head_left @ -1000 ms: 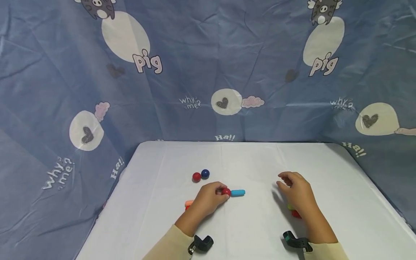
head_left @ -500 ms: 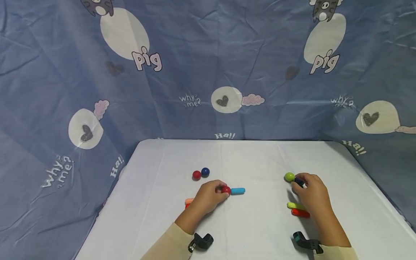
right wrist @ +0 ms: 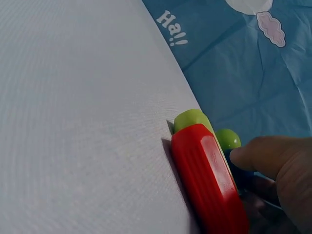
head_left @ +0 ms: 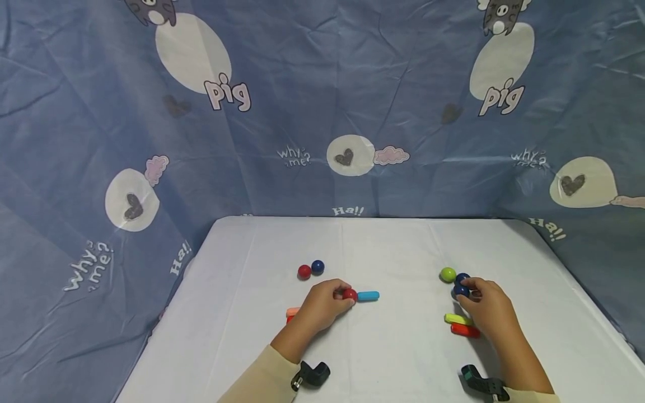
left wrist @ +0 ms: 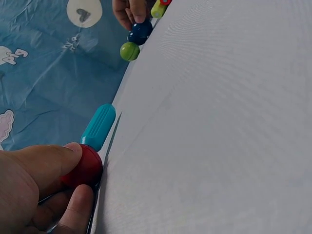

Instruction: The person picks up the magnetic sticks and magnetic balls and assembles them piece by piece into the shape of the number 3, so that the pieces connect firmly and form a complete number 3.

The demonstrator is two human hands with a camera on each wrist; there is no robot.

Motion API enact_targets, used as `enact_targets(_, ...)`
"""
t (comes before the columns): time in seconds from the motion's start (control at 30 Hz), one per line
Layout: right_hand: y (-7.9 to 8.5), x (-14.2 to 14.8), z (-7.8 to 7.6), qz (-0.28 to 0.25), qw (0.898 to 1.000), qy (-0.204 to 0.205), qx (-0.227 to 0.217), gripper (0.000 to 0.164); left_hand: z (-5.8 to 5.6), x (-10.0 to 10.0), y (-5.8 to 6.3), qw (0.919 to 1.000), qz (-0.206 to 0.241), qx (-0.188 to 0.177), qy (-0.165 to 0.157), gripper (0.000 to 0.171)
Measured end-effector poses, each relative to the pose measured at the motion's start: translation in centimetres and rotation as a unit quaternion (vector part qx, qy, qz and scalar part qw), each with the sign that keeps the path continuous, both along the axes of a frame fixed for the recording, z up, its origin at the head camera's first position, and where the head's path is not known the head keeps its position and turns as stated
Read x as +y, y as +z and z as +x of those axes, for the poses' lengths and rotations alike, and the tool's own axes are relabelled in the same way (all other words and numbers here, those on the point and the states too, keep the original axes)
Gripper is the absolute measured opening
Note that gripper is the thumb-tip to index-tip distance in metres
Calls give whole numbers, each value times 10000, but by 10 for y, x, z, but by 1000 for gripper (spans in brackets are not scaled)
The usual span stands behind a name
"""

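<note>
In the head view my left hand [head_left: 325, 307] pinches a red ball [head_left: 350, 295] between thumb and fingers, low over the white table. A light-blue ridged rod [head_left: 368, 296] sticks out from the ball to the right; the left wrist view shows the rod's end [left wrist: 98, 127] meeting the red ball [left wrist: 85, 168]. On the right, my right hand [head_left: 487, 305] pinches a dark blue ball [head_left: 461, 290]. Just behind it sits a second blue ball [head_left: 462, 277], with a green ball [head_left: 448, 275] beside them.
Under my right hand lie a yellow-green rod [head_left: 457, 319] and a red rod [head_left: 465, 331], side by side. Another red ball [head_left: 304, 272] and blue ball [head_left: 317, 267] sit behind my left hand. An orange rod [head_left: 293, 312] shows partly past my left wrist, a red one below it.
My right hand has moved from above the rods out to the right and down to the balls, uncovering the green ball, and now grips a blue one. My left hand stays put.
</note>
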State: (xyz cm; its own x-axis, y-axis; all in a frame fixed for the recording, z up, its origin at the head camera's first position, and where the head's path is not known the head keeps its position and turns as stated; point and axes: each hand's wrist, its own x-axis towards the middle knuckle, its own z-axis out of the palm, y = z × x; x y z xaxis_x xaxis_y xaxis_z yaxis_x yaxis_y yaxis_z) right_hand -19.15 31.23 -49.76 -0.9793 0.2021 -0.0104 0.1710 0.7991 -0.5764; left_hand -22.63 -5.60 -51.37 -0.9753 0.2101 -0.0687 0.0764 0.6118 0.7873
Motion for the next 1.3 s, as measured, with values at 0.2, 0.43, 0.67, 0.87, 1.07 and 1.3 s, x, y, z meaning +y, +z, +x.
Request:
enact_targets(0.2, -4, 1, -2, -166, 9997, -117, -123, 49, 0, -1, 1, 10000, 29, 43, -24, 29)
enact_targets(0.43, -6, 4, -1, -278, 9994, -85, -190, 49, 1, -2, 0, 9999, 15, 124, -101, 27)
enact_targets(0.67, -5, 6, 0, -385, 9986, 0, -364, 48, 2, -3, -2, 9999, 88, 69, -79, 28)
enact_targets(0.87, -1, -1, 3, -475, 9983, 336, 4, 42, 0, -2, -2, 9998, 65, 159, -99, 27)
enact_targets(1.07, 3, -18, 4, -671, 9955, 664, 81, 39, 0, -2, -2, 9998, 106, 140, -68, 27)
enact_targets(1.3, 2, -40, 2, -821, 9911, 1025, 227, 35, 2, -3, 0, 9999, 122, 14, -23, 27)
